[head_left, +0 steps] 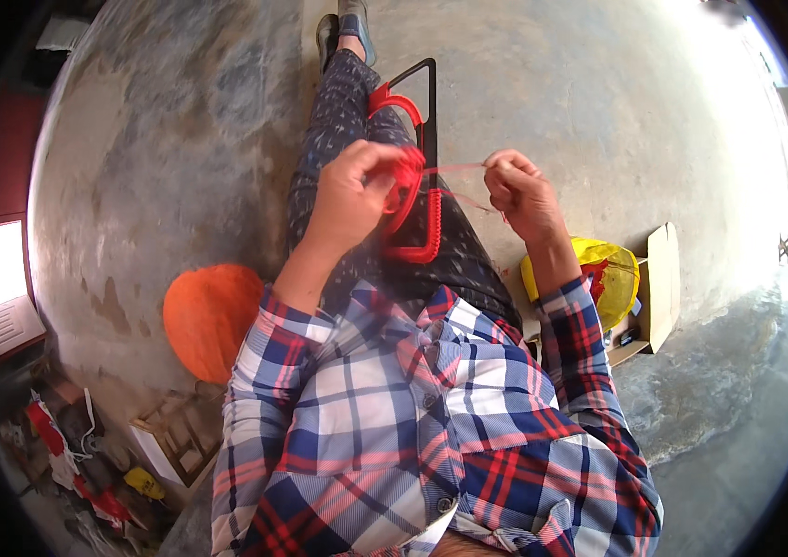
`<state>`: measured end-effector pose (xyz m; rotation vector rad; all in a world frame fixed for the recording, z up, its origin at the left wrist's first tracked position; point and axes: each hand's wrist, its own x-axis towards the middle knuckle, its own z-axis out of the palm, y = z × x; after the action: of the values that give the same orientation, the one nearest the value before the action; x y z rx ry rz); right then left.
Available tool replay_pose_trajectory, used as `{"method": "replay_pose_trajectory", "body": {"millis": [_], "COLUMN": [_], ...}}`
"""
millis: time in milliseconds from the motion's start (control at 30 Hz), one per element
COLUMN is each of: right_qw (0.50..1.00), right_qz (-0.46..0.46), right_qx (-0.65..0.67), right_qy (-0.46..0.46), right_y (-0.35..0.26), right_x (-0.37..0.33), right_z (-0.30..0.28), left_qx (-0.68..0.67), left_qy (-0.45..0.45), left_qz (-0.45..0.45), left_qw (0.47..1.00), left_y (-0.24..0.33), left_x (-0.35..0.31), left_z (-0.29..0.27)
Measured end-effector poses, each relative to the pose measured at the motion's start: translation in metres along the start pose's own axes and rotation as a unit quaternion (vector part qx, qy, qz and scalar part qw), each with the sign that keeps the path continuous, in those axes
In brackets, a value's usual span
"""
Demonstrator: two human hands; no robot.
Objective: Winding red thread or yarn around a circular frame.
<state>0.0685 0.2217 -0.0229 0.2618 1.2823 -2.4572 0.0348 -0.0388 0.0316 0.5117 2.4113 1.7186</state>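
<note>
Across my legs lies a black bent-bar frame with red ridged grip parts (435, 223), shaped like a hacksaw frame. My left hand (348, 190) is closed in a pinch over a red bundle (405, 169), blurred by motion, at the frame's left side. From it a thin red strand (454, 168) runs across to my right hand (526, 193), whose fingers pinch its end. A second loose strand hangs below, between the hands. The left fingertips and part of the red bundle are smeared.
To my right stands an open cardboard box (661, 288) with a yellow bag (621, 278) against it. An orange round piece (213, 320) lies at my left. Further left are a wooden frame (180, 436) and mixed red and yellow items on the concrete floor (162, 167).
</note>
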Motion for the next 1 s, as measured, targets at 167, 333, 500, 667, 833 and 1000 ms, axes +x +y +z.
{"method": "replay_pose_trajectory", "body": {"millis": [167,333,500,667,833,1000], "right_qw": [0.929,0.924,0.883,0.978,0.944,0.914], "right_qz": [0.070,0.092,-0.245,-0.181,-0.097,-0.145], "right_qx": [-0.359,-0.363,-0.396,0.074,0.206,0.279], "right_qy": [-0.057,-0.082,0.048,-0.071,-0.239,-0.255], "right_y": [0.026,0.023,-0.007,-0.078,-0.088,-0.095], "right_x": [0.025,0.029,0.018,-0.024,-0.082,-0.105], "right_z": [0.008,0.017,0.022,0.085,0.136,0.148], "left_qx": [0.412,0.332,0.091,-0.390,-0.401,-0.366], "left_qy": [-0.086,-0.018,0.079,-0.045,-0.019,-0.017], "left_qz": [0.172,0.062,-0.048,-0.308,-0.349,-0.349], "left_qw": [0.891,0.941,0.992,0.867,0.847,0.863], "left_y": [-0.027,-0.033,-0.056,-0.055,-0.063,-0.059], "left_x": [-0.003,0.005,0.004,0.008,0.010,0.009], "left_z": [0.023,0.052,0.058,0.060,0.065,0.064]}}
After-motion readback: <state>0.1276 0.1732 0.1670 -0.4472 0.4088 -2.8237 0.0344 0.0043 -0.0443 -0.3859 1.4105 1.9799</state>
